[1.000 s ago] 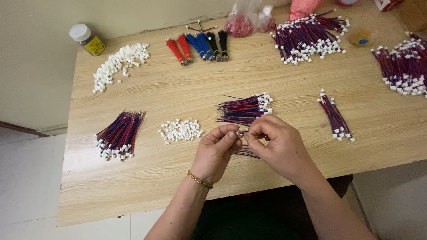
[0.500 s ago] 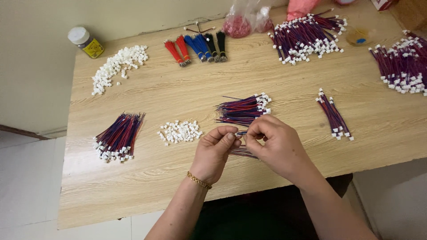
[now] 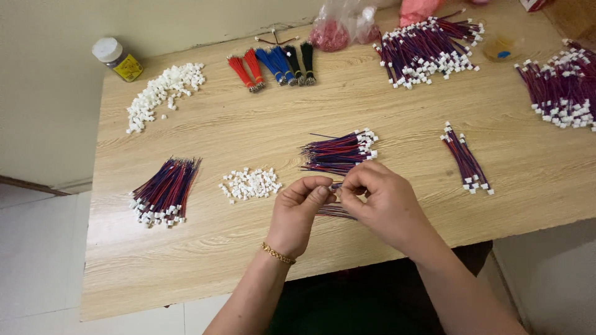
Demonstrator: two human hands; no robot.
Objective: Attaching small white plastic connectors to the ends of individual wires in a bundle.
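Both hands (image 3: 344,201) fingertip-to-fingertip — pinching wires (image 3: 335,213)

- Small round jar with a white cap and yellow label (image 3: 118,59), standing at the table's far left corner.
- Clear, crumpled plastic bag holding red pieces (image 3: 345,28), lying at the far edge, middle.

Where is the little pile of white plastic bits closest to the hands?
In the head view, the small pile of white connectors lies on the wooden table, just left of the left hand, right of a wire bundle.
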